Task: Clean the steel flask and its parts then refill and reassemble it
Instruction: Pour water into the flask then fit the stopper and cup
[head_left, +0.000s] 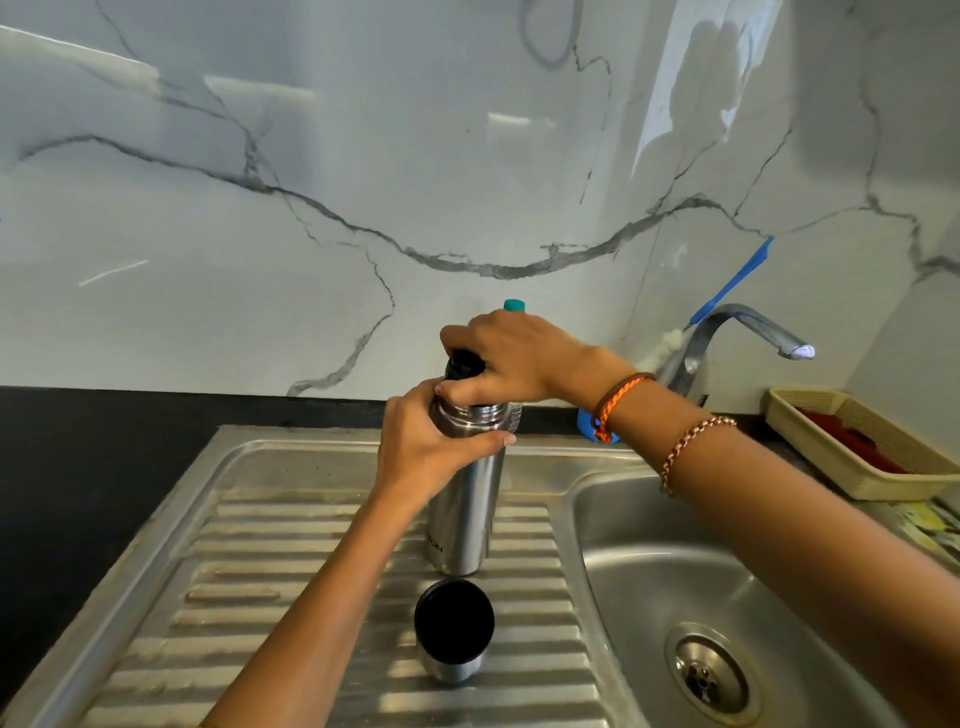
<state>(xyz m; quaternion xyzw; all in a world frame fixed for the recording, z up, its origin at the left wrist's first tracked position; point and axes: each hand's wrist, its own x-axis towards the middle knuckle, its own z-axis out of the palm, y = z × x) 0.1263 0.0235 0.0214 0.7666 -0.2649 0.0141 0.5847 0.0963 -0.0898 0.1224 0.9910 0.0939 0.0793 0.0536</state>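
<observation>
A tall steel flask (464, 512) stands upright on the ribbed steel drainboard (291, 613). My left hand (426, 447) grips its upper body near the neck. On top of the flask sits a black stopper (461, 364), and my right hand (511, 358) holds it with curled fingers. The flask's steel cup lid (453, 629), black inside, stands open side up on the drainboard just in front of the flask.
The sink basin (649, 587) with its drain (709, 675) lies to the right, under a steel tap (737, 332). A beige tray (857, 447) sits at the far right. A teal-capped bottle (514, 305) and a blue brush handle (732, 283) stand behind. Black counter (93, 447) is left.
</observation>
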